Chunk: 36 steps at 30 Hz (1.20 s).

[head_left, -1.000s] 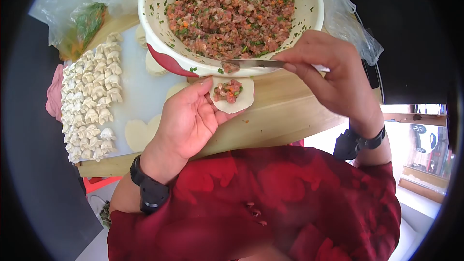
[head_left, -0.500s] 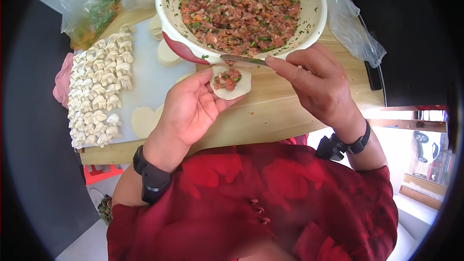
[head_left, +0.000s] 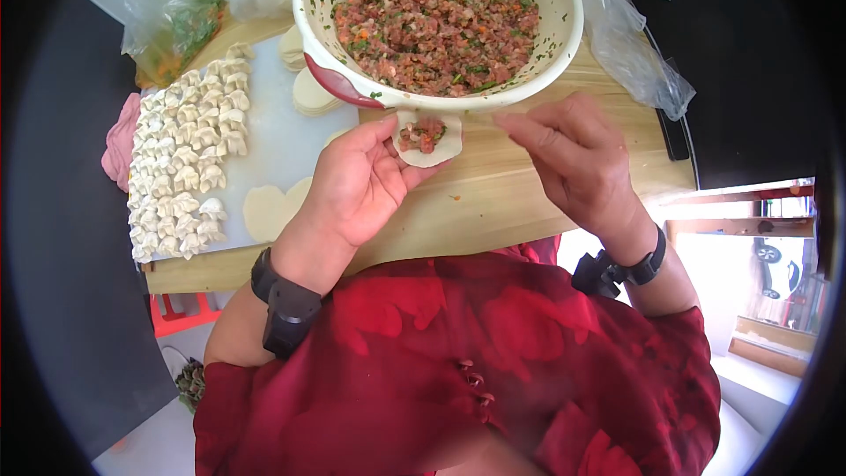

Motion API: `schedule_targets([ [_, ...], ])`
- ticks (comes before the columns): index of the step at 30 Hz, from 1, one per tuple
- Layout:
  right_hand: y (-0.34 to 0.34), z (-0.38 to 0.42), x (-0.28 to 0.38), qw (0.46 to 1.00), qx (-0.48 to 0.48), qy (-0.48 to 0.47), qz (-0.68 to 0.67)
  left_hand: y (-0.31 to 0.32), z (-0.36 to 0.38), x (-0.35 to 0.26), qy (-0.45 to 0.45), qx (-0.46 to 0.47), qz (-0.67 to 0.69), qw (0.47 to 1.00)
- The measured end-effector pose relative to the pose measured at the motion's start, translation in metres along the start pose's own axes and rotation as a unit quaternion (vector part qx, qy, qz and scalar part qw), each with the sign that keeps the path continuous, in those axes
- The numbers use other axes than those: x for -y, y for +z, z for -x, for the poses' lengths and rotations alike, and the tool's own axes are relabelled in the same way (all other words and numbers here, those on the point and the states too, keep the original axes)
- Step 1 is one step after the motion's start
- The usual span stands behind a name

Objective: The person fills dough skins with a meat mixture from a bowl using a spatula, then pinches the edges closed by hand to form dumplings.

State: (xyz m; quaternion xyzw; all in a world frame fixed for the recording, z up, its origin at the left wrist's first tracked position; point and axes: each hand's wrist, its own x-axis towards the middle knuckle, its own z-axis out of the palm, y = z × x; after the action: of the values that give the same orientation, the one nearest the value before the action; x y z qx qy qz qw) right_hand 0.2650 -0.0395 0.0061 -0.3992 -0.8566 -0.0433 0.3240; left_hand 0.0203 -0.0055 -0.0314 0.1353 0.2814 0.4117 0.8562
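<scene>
Dough wrapper [head_left: 425,160], lying open under a mound of filling [head_left: 423,135], was held just on the near side of the white bowl [head_left: 559,22]. The left hand [head_left: 357,187], to the bowl's near left, was turned palm up, its fingers holding the wrapper, presumably to cradle the load while leaving the top accessible. The right hand [head_left: 577,161], to the bowl's near right, had its fingers pinched narrow, apparently on a thin utensil [head_left: 480,112], blurred and nearly edge-on; this position probably kept the bowl's contents within short reach.

Surroundings: well left of the bowl, a pink cloth [head_left: 122,145] lay beside a pale board [head_left: 273,154] bearing rows of folded dumplings [head_left: 185,145], perhaps grouped to spare working room. Just left of the bowl were stacked wrappers [head_left: 313,94]; on its nearer left, flat wrappers [head_left: 267,213], partly hidden by the left wrist. The bowl's rim stood directly beyond the held wrapper, limiting room there. Right of the bowl lay a crumpled plastic bag [head_left: 626,40].
</scene>
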Motion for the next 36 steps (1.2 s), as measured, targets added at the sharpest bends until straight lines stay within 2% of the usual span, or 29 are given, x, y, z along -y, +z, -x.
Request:
schedule_targets([
  [2,0.0,0.004,0.001,0.999,0.027,-0.015,-0.008,-0.001,0.002,0.0,0.007,0.013,-0.022,1.0],
  [6,0.0,0.011,-0.004,0.999,0.024,-0.042,0.006,-0.003,0.009,0.001,-0.004,0.01,-0.023,1.0],
  [8,-0.001,0.012,-0.006,0.996,-0.019,-0.082,0.036,-0.004,0.016,-0.001,-0.027,0.059,-0.021,0.998],
  [11,0.001,0.014,-0.008,0.991,-0.017,-0.116,0.07,0.006,0.022,-0.004,-0.012,0.061,-0.028,0.998],
  [15,-0.006,0.011,-0.01,0.991,-0.022,-0.12,0.064,0.006,0.023,-0.013,0.004,0.041,-0.046,0.998],
  [17,-0.011,0.007,-0.013,0.99,-0.068,-0.107,0.058,0.008,0.025,-0.015,0.017,0.046,-0.028,0.998],
  [19,-0.017,0.002,0.002,0.996,-0.05,-0.07,0.033,0.003,0.023,-0.017,0.013,0.072,-0.018,0.997],
  [21,-0.012,-0.002,0.018,0.985,-0.017,0.051,-0.167,0.004,0.021,-0.017,0.005,0.099,-0.009,0.995],
  [22,-0.012,-0.002,0.022,0.978,0.013,0.077,-0.192,0.007,0.021,-0.016,0.016,0.082,-0.032,0.996],
  [24,-0.012,-0.005,0.027,0.977,0.033,0.098,-0.185,0.009,0.02,-0.014,0.027,0.064,-0.053,0.996],
  [26,-0.013,-0.007,0.031,0.975,0.055,0.121,-0.178,0.009,0.02,-0.011,0.037,0.094,-0.055,0.993],
  [28,-0.014,-0.009,0.032,0.955,0.066,0.213,-0.196,0.01,0.019,-0.009,0.045,0.08,-0.065,0.994],
  [29,-0.013,-0.009,0.032,0.955,0.066,0.213,-0.195,0.01,0.019,-0.009,0.054,0.067,-0.076,0.993],
  [31,-0.011,-0.009,0.032,0.928,0.068,0.276,-0.24,0.009,0.017,-0.009,0.053,0.063,-0.069,0.994],
  [32,-0.008,-0.006,0.03,0.928,0.068,0.277,-0.239,0.008,0.016,-0.01,0.052,0.059,-0.062,0.995],
  [34,0.001,-0.001,0.024,0.838,0.024,0.344,-0.422,0.011,0.016,-0.012,0.053,0.057,-0.045,0.996],
  [36,-0.002,-0.005,0.023,0.846,0.039,0.353,-0.397,0.011,0.016,-0.013,0.052,0.055,-0.028,0.997],
])
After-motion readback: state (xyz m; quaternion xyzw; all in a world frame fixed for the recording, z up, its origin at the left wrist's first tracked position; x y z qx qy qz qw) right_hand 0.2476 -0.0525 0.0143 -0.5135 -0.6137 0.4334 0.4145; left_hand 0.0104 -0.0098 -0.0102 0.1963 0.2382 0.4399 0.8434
